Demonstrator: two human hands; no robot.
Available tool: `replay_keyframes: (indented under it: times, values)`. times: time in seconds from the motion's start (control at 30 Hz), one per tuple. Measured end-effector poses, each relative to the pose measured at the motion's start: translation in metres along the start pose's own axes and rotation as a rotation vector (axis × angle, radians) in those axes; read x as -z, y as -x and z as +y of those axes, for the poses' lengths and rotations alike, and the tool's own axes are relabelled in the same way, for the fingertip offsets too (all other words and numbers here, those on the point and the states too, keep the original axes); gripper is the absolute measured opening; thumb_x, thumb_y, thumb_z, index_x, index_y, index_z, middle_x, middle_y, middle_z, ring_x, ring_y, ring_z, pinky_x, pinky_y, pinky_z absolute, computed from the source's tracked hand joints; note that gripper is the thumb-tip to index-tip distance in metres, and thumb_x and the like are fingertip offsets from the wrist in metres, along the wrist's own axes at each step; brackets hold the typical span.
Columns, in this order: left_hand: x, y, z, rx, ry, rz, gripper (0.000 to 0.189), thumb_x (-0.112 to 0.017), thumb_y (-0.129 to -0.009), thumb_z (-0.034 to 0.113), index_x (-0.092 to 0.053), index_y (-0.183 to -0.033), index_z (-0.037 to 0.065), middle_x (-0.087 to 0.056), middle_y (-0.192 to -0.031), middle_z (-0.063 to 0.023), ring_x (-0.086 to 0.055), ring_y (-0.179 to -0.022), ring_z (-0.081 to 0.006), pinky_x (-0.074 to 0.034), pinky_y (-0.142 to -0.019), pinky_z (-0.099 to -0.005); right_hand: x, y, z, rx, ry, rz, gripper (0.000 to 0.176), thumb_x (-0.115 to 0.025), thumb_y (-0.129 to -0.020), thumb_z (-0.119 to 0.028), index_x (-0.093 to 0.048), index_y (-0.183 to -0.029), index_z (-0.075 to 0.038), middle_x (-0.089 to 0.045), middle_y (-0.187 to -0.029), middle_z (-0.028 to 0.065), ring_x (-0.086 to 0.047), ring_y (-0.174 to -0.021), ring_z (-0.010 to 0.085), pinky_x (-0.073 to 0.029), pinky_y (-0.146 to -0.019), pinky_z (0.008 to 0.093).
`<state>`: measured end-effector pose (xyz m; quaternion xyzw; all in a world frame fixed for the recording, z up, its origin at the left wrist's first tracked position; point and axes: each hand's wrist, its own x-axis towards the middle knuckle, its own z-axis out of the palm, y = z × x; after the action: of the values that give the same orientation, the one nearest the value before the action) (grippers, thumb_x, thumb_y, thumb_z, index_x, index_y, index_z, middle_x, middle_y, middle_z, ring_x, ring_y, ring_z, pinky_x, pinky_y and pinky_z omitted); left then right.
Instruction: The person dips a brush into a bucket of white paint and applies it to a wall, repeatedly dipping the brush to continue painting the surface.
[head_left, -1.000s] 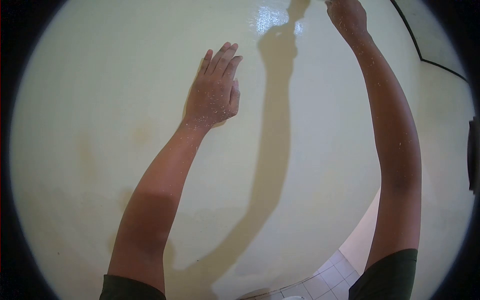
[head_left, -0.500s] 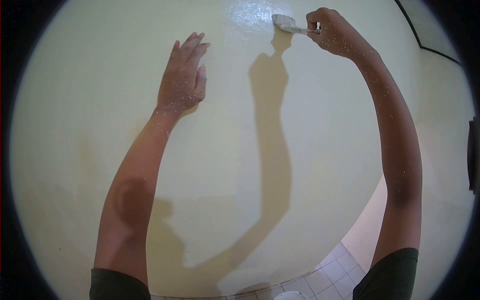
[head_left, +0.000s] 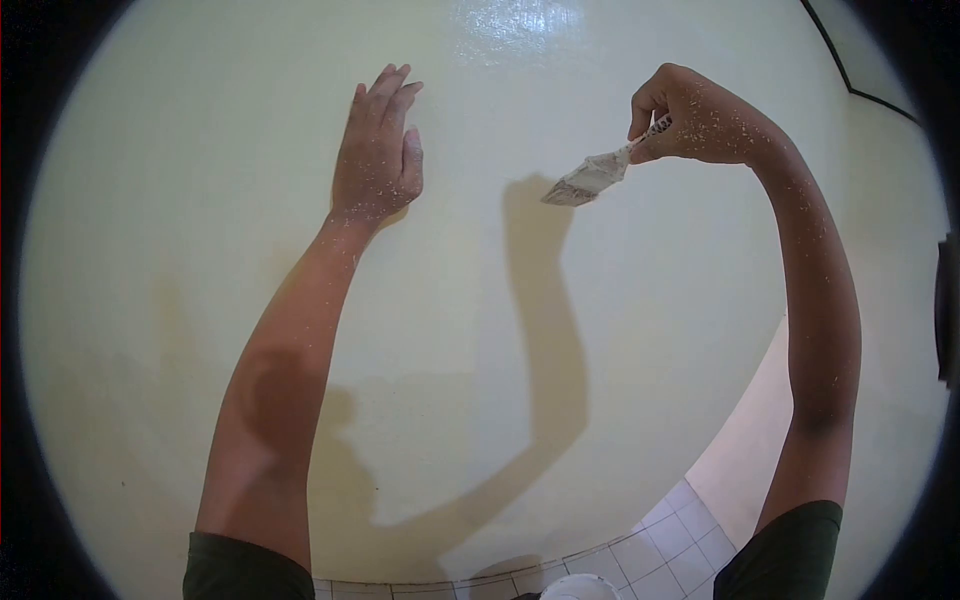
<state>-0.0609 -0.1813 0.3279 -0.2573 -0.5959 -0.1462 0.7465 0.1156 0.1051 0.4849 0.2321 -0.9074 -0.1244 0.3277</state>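
Note:
My right hand [head_left: 695, 120] pinches the handle of a paintbrush [head_left: 590, 180] whose pale, paint-caked head slants down to the left, close in front of the wall. My left hand [head_left: 378, 150] lies flat against the cream wall [head_left: 420, 330], fingers outstretched and pointing up. Pale specks of paint dot both hands and forearms. A wet, glossy patch [head_left: 520, 30] shines on the wall at the top, above and between the hands.
Below, a white bucket [head_left: 580, 588] stands partly in view on the tiled floor [head_left: 665, 540]. Another wall [head_left: 745, 420] meets this one on the right. A dark object [head_left: 945, 310] sits at the right edge. My shadow falls across the painted wall.
The right hand has come down and slightly right, bringing the paintbrush away from the glossy patch and tilting its head downward. My left hand stays nearly in place.

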Motion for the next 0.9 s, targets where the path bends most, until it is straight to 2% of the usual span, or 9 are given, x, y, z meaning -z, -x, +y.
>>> replay_keyframes:
  times: [0.03, 0.13, 0.27, 0.33, 0.4, 0.5, 0.67, 0.83, 0.9]
  values:
    - [0.001, 0.0, 0.001, 0.007, -0.011, 0.0, 0.05, -0.04, -0.093, 0.005, -0.05, -0.141, 0.001, -0.046, -0.153, -0.0165, -0.036, -0.15, -0.0344, -0.019, -0.128, -0.0531, 0.001, -0.001, -0.001, -0.015, -0.017, -0.018, 0.018, -0.083, -0.079, -0.013, -0.072, -0.083, 0.0, -0.068, -0.087, 0.0142, -0.065, -0.07, 0.0241, -0.053, -0.067, 0.04]
    - [0.001, 0.001, 0.002, 0.015, -0.049, -0.003, 0.049, -0.042, -0.093, 0.007, -0.049, -0.141, 0.001, -0.046, -0.152, -0.0161, -0.037, -0.149, -0.0333, -0.021, -0.128, -0.052, -0.004, -0.02, 0.006, 0.07, 0.09, 0.208, 0.022, -0.086, -0.08, -0.019, -0.075, -0.085, -0.001, -0.067, -0.075, 0.0074, -0.061, -0.069, 0.0149, -0.049, -0.063, 0.0353]
    - [-0.002, 0.001, 0.0, 0.012, -0.077, -0.012, 0.048, -0.046, -0.093, 0.01, -0.048, -0.141, 0.002, -0.045, -0.15, -0.0147, -0.036, -0.149, -0.0311, -0.023, -0.129, -0.0507, 0.0, -0.055, 0.024, 0.105, 0.161, 0.401, 0.018, -0.082, -0.085, -0.016, -0.073, -0.086, -0.001, -0.067, -0.076, 0.0113, -0.062, -0.068, 0.0219, -0.049, -0.064, 0.039]
    - [-0.003, 0.001, 0.0, 0.013, -0.075, -0.009, 0.048, -0.047, -0.093, 0.01, -0.048, -0.14, 0.002, -0.045, -0.151, -0.0148, -0.036, -0.149, -0.0312, -0.023, -0.129, -0.0508, 0.0, -0.051, 0.008, 0.155, 0.285, 0.553, 0.014, -0.079, -0.088, -0.014, -0.076, -0.089, -0.001, -0.072, -0.085, 0.0138, -0.064, -0.074, 0.0223, -0.052, -0.065, 0.0385]
    - [-0.003, 0.001, -0.001, 0.002, -0.076, 0.003, 0.048, -0.047, -0.093, 0.01, -0.048, -0.14, 0.002, -0.045, -0.151, -0.015, -0.036, -0.149, -0.0313, -0.023, -0.128, -0.0508, 0.031, -0.065, 0.002, -0.015, 0.216, 0.352, 0.016, -0.081, -0.087, -0.015, -0.079, -0.095, -0.001, -0.075, -0.09, 0.0143, -0.068, -0.08, 0.0237, -0.055, -0.07, 0.0384]
    - [-0.002, 0.0, 0.002, 0.024, -0.011, 0.013, 0.048, -0.042, -0.093, 0.006, -0.051, -0.139, 0.0, -0.046, -0.152, -0.0164, -0.038, -0.149, -0.0352, -0.021, -0.128, -0.0534, 0.041, -0.079, -0.017, -0.335, 0.184, 0.431, 0.014, -0.08, -0.088, -0.015, -0.079, -0.093, -0.002, -0.076, -0.089, 0.014, -0.069, -0.082, 0.0237, -0.055, -0.072, 0.0386]
    - [-0.004, -0.001, 0.002, 0.019, -0.012, 0.023, 0.048, -0.042, -0.092, 0.006, -0.052, -0.138, 0.0, -0.047, -0.151, -0.016, -0.039, -0.148, -0.0348, -0.023, -0.127, -0.0536, 0.028, -0.086, 0.009, -0.052, 0.372, 0.901, 0.011, -0.075, -0.091, -0.012, -0.076, -0.089, -0.001, -0.074, -0.082, 0.0173, -0.069, -0.073, 0.0249, -0.054, -0.063, 0.0392]
    - [-0.006, 0.0, 0.0, 0.001, -0.016, 0.033, 0.048, -0.043, -0.091, 0.005, -0.052, -0.138, 0.001, -0.047, -0.15, -0.0155, -0.04, -0.147, -0.0346, -0.023, -0.127, -0.0537, 0.012, -0.073, 0.001, -0.089, 0.243, 0.866, 0.01, -0.074, -0.092, -0.011, -0.074, -0.089, -0.002, -0.073, -0.079, 0.0166, -0.069, -0.071, 0.0252, -0.054, -0.063, 0.04]
    - [-0.005, -0.001, 0.0, -0.01, -0.012, 0.037, 0.049, -0.044, -0.09, 0.005, -0.052, -0.138, 0.002, -0.048, -0.15, -0.0152, -0.04, -0.147, -0.0347, -0.024, -0.127, -0.0539, 0.005, -0.071, -0.004, -0.185, 0.197, 0.686, 0.01, -0.074, -0.092, -0.01, -0.074, -0.088, -0.001, -0.073, -0.078, 0.016, -0.07, -0.071, 0.0257, -0.054, -0.064, 0.0412]
